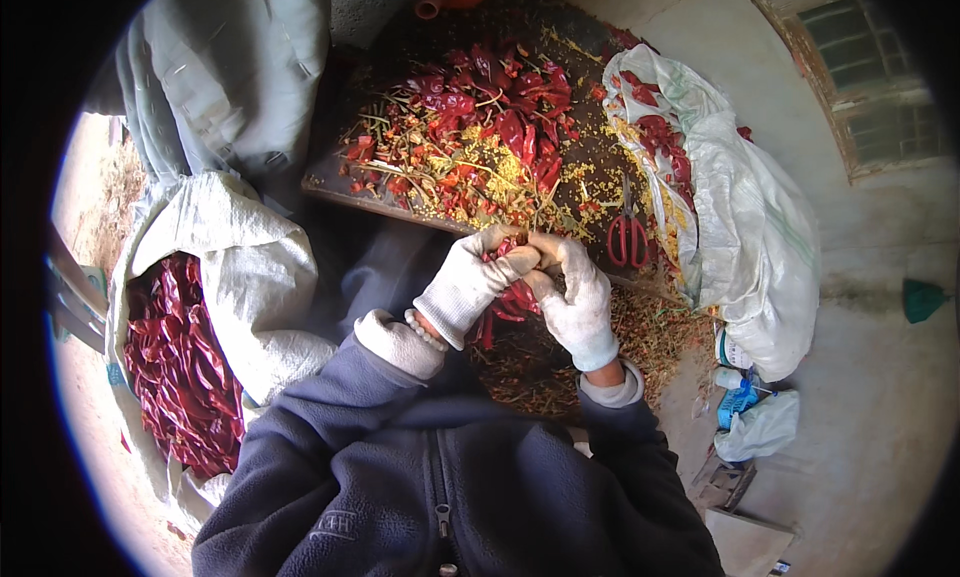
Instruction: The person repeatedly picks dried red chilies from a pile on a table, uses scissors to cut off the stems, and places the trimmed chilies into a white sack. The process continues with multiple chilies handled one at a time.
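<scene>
Both my hands wear white work gloves and meet just off the near edge of a dark table [352, 196]. My left hand [480, 273] grips dried red chili peppers [516, 299], whose pods hang below the fingers. My right hand [574, 288] pinches the stem end of the same peppers, its fingertips touching those of the left. Beyond them on the table lies a heap of dried red chilies [517, 112], with stems, torn pieces and yellow seeds [506, 173]. Red-handled scissors [627, 239] lie right of my hands.
An open white woven sack [255, 247] of whole dried chilies [180, 359] stands at the left. Another white woven sack [757, 232] with chili pieces leans along the table's right side, near the wall. Stem debris [645, 337] covers the floor below. A plastic bag [765, 427] lies lower right.
</scene>
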`<act>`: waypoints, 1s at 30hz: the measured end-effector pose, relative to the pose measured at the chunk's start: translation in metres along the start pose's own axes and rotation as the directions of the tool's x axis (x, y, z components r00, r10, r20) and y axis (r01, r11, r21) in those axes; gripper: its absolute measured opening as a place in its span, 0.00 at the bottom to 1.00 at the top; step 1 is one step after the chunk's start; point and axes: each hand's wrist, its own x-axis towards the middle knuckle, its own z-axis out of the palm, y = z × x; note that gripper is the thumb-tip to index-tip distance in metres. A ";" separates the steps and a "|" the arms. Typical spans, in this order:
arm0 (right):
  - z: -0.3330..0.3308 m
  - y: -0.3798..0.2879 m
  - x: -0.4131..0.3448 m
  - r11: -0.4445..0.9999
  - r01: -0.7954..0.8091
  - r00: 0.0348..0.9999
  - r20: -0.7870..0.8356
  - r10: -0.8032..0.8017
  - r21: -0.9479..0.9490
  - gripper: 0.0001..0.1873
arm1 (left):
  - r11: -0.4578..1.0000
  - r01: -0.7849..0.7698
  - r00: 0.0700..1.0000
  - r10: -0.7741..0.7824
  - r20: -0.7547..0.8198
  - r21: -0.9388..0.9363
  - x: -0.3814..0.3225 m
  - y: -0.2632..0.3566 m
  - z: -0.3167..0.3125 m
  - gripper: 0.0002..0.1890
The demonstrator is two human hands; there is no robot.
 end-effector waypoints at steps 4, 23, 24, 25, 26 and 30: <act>0.001 0.007 0.001 0.928 -0.093 0.996 0.034 0.086 0.361 0.14 | 0.989 -0.027 0.994 0.042 -0.101 0.148 -0.004 0.005 -0.003 0.10; 0.001 0.018 0.026 0.980 0.124 0.978 0.184 -0.095 -0.154 0.18 | 0.469 -0.176 0.945 0.326 0.015 0.866 0.000 0.002 -0.004 0.06; 0.003 0.023 0.022 0.998 0.036 0.987 0.156 -0.028 -0.055 0.22 | 0.509 -0.176 0.954 0.299 0.019 0.842 0.001 0.003 -0.004 0.06; 0.005 0.028 0.017 0.986 -0.101 0.983 0.166 0.078 0.132 0.22 | 0.543 -0.170 0.966 0.258 0.029 0.822 0.000 0.004 -0.004 0.05; 0.007 0.033 0.013 0.924 -0.214 0.969 0.185 0.162 0.317 0.21 | 0.554 -0.138 0.977 0.212 0.021 0.821 0.000 0.006 -0.005 0.05; 0.005 0.054 0.005 0.712 -0.389 0.905 0.100 0.413 0.584 0.24 | 0.755 -0.025 1.000 0.028 0.006 0.655 -0.002 0.007 -0.002 0.03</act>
